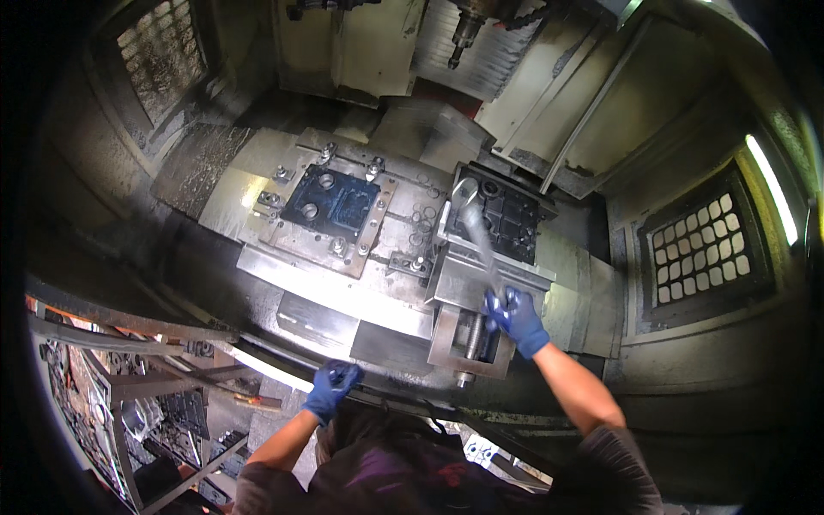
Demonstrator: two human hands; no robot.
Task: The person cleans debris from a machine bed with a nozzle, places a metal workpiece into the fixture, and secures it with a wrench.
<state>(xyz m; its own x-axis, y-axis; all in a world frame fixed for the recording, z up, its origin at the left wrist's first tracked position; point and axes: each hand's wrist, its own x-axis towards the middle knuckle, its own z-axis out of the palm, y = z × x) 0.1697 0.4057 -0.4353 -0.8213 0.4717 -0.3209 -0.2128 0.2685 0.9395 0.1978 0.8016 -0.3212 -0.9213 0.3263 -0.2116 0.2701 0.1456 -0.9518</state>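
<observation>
My right hand [518, 321], in a blue glove, is wrapped round the handle of a long hammer [482, 240], blurred by motion. Its rounded pale head lies over the left side of a dark machined block [513, 225] with round holes. That block sits in the jaws of a steel machine vise [468, 279], whose screw [473, 336] points toward me. My left hand [333, 388], also gloved in blue, is closed at the front sill of the machine; whatever is within its curled fingers is hidden.
A blue-coated plate [333, 202] with two holes is clamped on the machine table [408, 225] by several bolted clamps. Above the vise hangs the spindle [463, 39]. Grated windows [697, 249] are set in the side walls. A metal rack [116, 395] with parts stands at lower left.
</observation>
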